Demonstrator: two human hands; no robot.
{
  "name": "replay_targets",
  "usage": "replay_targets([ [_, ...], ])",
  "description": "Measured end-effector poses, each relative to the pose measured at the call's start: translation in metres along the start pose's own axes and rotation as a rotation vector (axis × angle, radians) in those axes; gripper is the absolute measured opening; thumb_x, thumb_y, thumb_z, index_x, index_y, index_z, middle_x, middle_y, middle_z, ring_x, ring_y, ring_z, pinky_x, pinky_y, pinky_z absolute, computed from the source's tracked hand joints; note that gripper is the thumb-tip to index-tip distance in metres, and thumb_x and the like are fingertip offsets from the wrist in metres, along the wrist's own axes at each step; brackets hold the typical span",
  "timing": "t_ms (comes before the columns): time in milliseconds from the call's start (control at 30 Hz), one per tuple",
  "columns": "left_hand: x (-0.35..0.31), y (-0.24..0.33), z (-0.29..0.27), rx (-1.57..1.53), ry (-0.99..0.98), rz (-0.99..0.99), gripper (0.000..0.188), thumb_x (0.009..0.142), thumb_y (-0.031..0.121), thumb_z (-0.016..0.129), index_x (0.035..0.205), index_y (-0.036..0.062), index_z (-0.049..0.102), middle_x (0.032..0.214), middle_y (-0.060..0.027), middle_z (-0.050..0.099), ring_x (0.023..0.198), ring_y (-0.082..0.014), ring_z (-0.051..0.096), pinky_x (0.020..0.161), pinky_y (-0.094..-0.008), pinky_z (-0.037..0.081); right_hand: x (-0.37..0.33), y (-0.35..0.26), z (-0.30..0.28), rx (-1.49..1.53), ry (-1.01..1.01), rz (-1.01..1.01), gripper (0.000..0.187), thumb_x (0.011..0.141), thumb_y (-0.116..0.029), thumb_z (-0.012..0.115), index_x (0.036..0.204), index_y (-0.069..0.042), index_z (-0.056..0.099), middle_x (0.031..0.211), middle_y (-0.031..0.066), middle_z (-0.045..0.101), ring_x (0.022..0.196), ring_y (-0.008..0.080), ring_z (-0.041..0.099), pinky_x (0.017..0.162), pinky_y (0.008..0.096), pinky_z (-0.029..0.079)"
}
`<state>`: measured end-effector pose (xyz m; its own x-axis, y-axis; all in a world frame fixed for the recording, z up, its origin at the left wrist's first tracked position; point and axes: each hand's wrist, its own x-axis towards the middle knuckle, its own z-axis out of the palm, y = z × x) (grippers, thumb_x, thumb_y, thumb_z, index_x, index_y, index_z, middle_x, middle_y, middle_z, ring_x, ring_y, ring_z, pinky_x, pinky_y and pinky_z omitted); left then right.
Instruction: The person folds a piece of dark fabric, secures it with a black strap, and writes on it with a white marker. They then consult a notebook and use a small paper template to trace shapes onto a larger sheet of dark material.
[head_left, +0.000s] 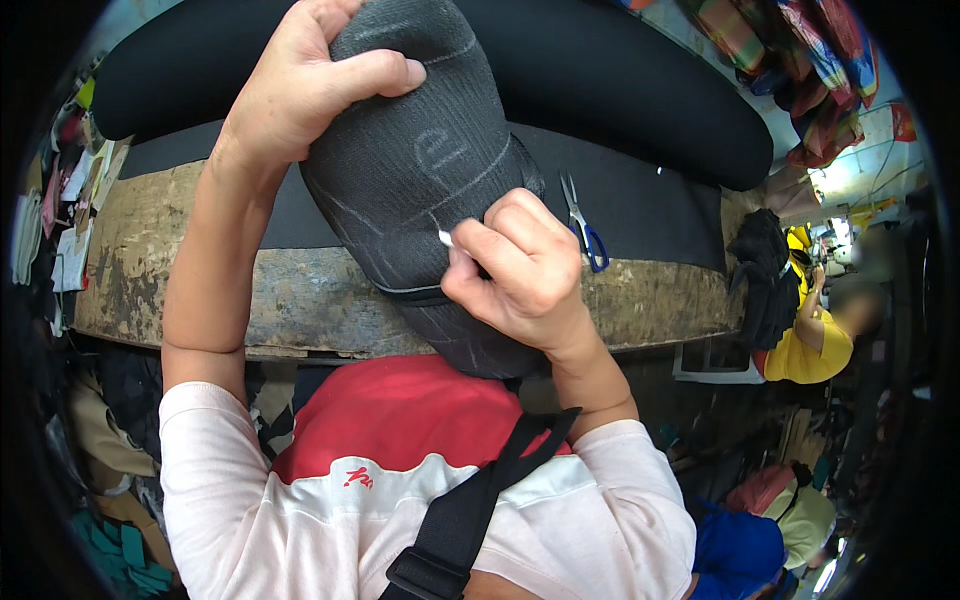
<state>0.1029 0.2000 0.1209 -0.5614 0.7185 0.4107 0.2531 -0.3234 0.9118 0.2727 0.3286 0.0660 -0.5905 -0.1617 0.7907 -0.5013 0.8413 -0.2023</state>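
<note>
Under my left hand (pixel 288 92), gripping its far end: dark fabric (pixel 415 190), pale-lined. At its face, my right hand (pixel 525 268) pinches white stub (pixel 446 238). For even line, I judge best: brace firmly, stroke lightly.

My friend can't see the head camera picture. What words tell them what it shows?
A left hand grips dark ribbed cloth with pale lines while the right hand holds a small white piece at it. Nearby, blue-handled scissors lie on a black sheet over a worn bench.
</note>
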Motion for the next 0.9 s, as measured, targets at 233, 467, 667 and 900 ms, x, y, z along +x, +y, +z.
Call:
replay_targets([
  [233,0.008,-0.012,-0.006,-0.022,-0.006,0.019,0.03,0.066,0.004,0.067,0.094,0.0005,0.06,0.085,-0.0028,0.063,0.076,-0.0089,0.056,0.071,-0.0227,0.045,0.0,0.007,0.006,0.051,0.028,0.079,0.015,0.065,0.005,0.066,0.078,0.0,0.059,0.062,0.0078,0.048,0.055,0.0225,0.05,0.049,0.0322,0.042],
  [467,0.009,-0.026,-0.019,0.017,-0.06,0.023,0.034,0.073,0.004,0.058,0.106,-0.0007,0.057,0.085,-0.0019,0.061,0.074,-0.0078,0.057,0.07,-0.0202,0.047,-0.006,0.014,0.011,0.136,0.086,0.057,0.015,0.064,0.006,0.068,0.077,0.001,0.063,0.059,0.0059,0.053,0.05,0.0168,0.051,0.045,0.0271,0.04],
  [667,0.005,-0.028,-0.017,0.01,-0.018,-0.011,0.038,0.07,0.007,0.059,0.107,-0.0014,0.057,0.087,-0.0045,0.062,0.075,-0.0099,0.059,0.072,-0.0219,0.048,-0.004,0.016,0.009,0.129,0.2,0.243,0.011,0.064,0.004,0.065,0.073,0.0,0.06,0.059,0.0069,0.051,0.052,0.0209,0.05,0.048,0.0305,0.042],
  [900,0.003,-0.028,-0.019,-0.064,-0.033,-0.041,0.042,0.069,0.007,0.059,0.109,-0.003,0.055,0.088,-0.0055,0.062,0.075,-0.01,0.059,0.072,-0.0215,0.048,-0.005,0.024,0.004,0.163,0.132,0.109,0.011,0.063,0.005,0.067,0.073,0.002,0.062,0.061,0.0074,0.056,0.052,0.0163,0.053,0.046,0.0253,0.041],
])
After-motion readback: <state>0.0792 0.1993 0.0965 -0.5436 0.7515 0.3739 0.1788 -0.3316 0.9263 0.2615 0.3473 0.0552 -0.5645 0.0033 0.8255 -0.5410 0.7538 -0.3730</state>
